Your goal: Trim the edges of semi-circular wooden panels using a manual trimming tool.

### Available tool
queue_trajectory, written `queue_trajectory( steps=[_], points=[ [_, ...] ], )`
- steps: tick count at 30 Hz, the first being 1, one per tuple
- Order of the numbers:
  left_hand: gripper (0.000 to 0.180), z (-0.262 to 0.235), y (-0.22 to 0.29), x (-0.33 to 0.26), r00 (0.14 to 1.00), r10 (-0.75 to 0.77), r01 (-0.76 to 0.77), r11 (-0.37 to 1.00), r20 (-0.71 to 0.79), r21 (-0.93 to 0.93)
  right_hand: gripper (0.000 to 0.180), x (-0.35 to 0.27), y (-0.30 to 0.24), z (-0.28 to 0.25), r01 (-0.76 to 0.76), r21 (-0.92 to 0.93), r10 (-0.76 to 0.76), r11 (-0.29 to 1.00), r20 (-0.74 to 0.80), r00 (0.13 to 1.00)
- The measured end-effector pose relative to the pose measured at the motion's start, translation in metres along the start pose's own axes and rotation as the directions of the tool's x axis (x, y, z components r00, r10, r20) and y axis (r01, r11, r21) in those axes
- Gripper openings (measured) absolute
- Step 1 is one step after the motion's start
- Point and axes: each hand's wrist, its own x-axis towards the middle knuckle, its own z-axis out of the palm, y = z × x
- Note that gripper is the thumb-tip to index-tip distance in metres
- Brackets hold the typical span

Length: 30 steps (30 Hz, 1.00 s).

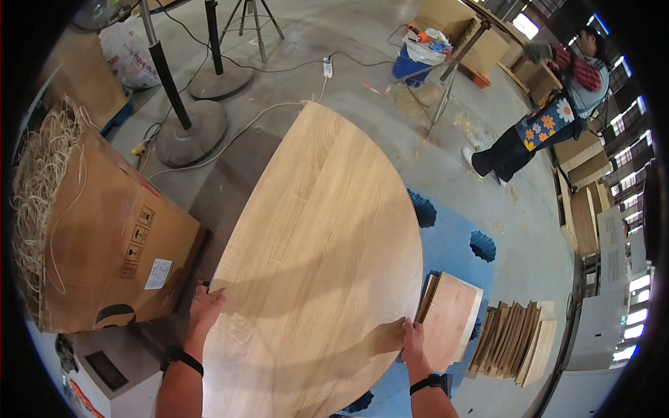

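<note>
- Here we grip the large, pale, round-edged wooden panel (320,258), which fills the middle above the blue mat (453,244).
- Left hand (205,310) is clamped on its left edge.
- Right hand (412,341) seemingly pinches the right rim, beside a small wooden board (453,317).

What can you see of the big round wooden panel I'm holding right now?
The round wooden panel is a large, light oak-coloured disc with straight grain bands and a smooth, bare face. It looks flat and thin, lying roughly level and filling the middle of the view. The left hand grips its left edge and the right hand its right edge. A blue mat shows beneath its right side.
</note>
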Motion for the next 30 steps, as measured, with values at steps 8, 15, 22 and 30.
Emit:
queue_trajectory(
  steps=[8, 15, 22, 30],
  points=[
    [0.050, -0.101, 0.108, -0.043, 0.999, -0.052, 0.052, 0.998, -0.009, 0.024, 0.057, 0.000, -0.023, -0.018, -0.205, 0.220, 0.194, 0.954, 0.070, 0.978],
    [0.044, -0.201, 0.166, -0.153, 0.988, 0.081, -0.052, 0.975, -0.130, 0.215, 0.046, -0.073, -0.030, -0.055, -0.148, 0.351, 0.192, 0.925, -0.093, 0.977],
    [0.046, -0.318, 0.166, -0.362, 0.923, 0.158, -0.105, 0.981, -0.350, 0.165, 0.047, -0.157, -0.005, -0.131, -0.203, 0.464, 0.063, 0.862, 0.299, 0.952],
    [0.048, -0.407, 0.143, -0.660, 0.822, 0.009, 0.003, 1.000, -0.570, 0.019, 0.049, -0.328, -0.063, -0.194, -0.217, 0.270, 0.003, 0.938, 0.621, 0.784]
  ],
)
